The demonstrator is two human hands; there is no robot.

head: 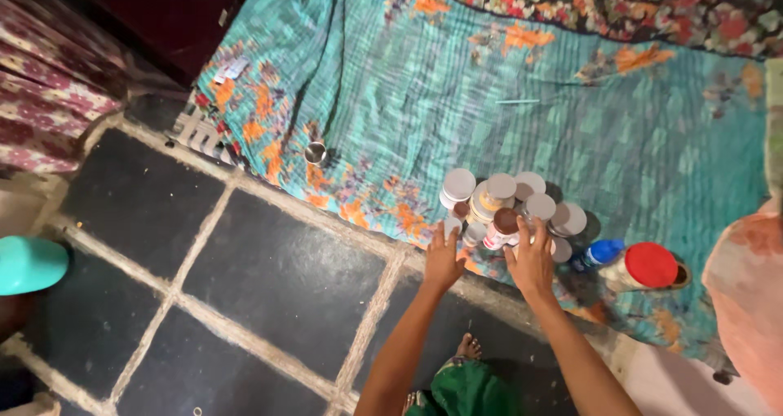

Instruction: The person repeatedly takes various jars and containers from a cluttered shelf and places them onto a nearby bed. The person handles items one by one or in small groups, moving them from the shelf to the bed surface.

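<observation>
Both hands are down at the cluster of jars (506, 208) on the near edge of the bed. Her left hand (443, 258) has its fingers spread and straight, tips touching a small white-lidded jar (453, 223) at the cluster's 8 o'clock; it grips nothing. Her right hand (532, 261) is also spread, fingers fanned towards a brown-capped bottle (502, 227) and the jars just beside it; it lies against them but I cannot see it closed on any one. Both forearms come up from 6 o'clock, nearly parallel, wrists straight, palms turned down.

The jars stand upright and tight together on a teal quilt (457, 81), most with flat pale lids. They look like small plastic tubs: light, stiff and smooth-sided, so likely easy to tip on soft bedding. I'd judge each is best taken around the body just under the lid, or pinched across the lid itself, one at a time, since they touch one another.

At the cluster's 3 o'clock lie a blue-capped bottle (599, 253) and a red-lidded jar (648, 266), apart from the rest. A small steel cup (316, 152) sits alone at 10 o'clock, well apart. Below the bed is a dark tiled floor (269, 269), with her foot (469, 347) showing between the arms.
</observation>
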